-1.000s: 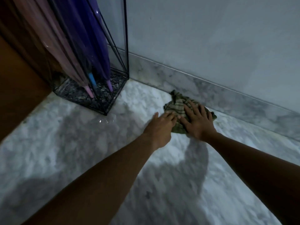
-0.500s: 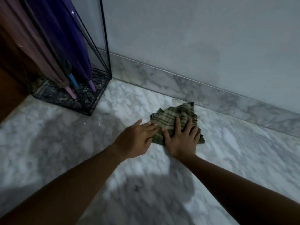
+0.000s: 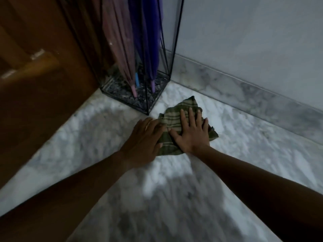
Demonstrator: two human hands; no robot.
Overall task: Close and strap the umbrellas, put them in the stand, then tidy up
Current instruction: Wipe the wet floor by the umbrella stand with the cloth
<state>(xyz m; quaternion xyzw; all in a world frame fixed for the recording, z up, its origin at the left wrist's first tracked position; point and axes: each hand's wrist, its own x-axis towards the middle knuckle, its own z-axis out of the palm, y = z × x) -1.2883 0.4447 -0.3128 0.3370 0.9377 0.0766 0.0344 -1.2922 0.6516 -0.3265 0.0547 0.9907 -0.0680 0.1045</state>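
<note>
Both flat hands, left hand [image 3: 144,137] and right hand [image 3: 191,132], fingers spread, press the green cloth [image 3: 172,117] on the floor [image 3: 244,154]; the umbrella stand [image 3: 148,95] stands at eleven o'clock.

stand [image 3: 148,95] blocks ahead-left | wall [image 3: 253,49] behind | floor [image 3: 253,154] open right — toward cam

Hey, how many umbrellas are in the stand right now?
3, by their tips: a pink umbrella on the left, a blue-tipped one behind it, a purple umbrella on the right. Others may be hidden.

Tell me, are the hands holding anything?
Nothing gripped: right hand presses flat on the middle of the green cloth, left hand on its left edge.
</note>
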